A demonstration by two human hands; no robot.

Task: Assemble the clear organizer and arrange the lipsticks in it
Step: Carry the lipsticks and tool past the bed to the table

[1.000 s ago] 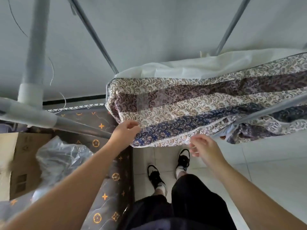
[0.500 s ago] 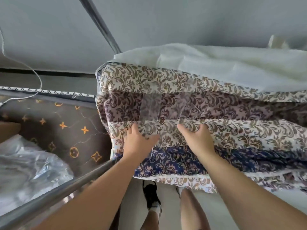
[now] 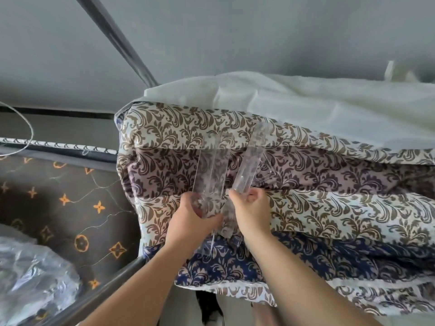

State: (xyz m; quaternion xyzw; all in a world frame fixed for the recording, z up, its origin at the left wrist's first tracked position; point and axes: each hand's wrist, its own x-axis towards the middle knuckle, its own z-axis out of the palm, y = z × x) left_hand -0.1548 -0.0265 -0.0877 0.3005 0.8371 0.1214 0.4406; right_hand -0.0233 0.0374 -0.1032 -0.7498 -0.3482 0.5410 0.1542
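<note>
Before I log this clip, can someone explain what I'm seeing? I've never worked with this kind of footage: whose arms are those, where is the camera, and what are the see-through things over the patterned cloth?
There is no machine here. The single picture comes from a wide-angle camera worn on a person's head, looking forward and down, so the two bare arms at the bottom are the wearer's own.

The surface is a folded patterned quilt with a white sheet behind it. To the left lie a dark mattress with orange motifs and some crinkled plastic wrap.

The left hand grips one clear plastic panel, and the right hand grips a second clear panel. Both panels stand up from the hands, close together. They look like parts of the organizer. No lipsticks are visible.
</note>
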